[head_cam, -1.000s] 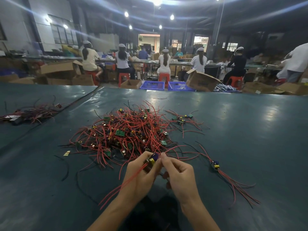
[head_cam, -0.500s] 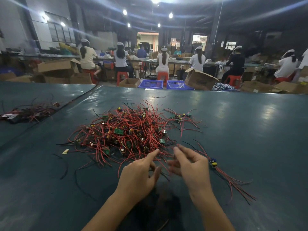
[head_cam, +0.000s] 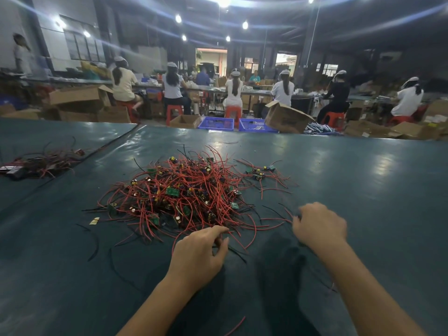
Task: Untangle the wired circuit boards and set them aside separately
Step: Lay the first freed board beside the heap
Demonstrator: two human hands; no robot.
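A tangled pile of small green circuit boards with red wires (head_cam: 184, 192) lies in the middle of the dark green table (head_cam: 363, 190). My left hand (head_cam: 201, 248) is at the pile's near edge, thumb and curled fingers pinching a few red wires there. My right hand (head_cam: 320, 224) is off to the right of the pile, knuckles up and motion-blurred. Its fingers curl down onto the table over thin wires, and what lies under them is hidden. A few separated boards (head_cam: 260, 172) lie spread out at the pile's far right.
A second bundle of wired parts (head_cam: 41, 163) lies on the neighbouring table at the left. A small yellow scrap (head_cam: 94, 221) and loose black wire pieces (head_cam: 94, 241) lie left of the pile. Beyond the far edge are cardboard boxes, blue crates (head_cam: 215, 123) and seated workers.
A second ago both hands held one board together near the pile. They have since parted: the right hand swung out to the right, and the left dropped onto the pile's near edge.
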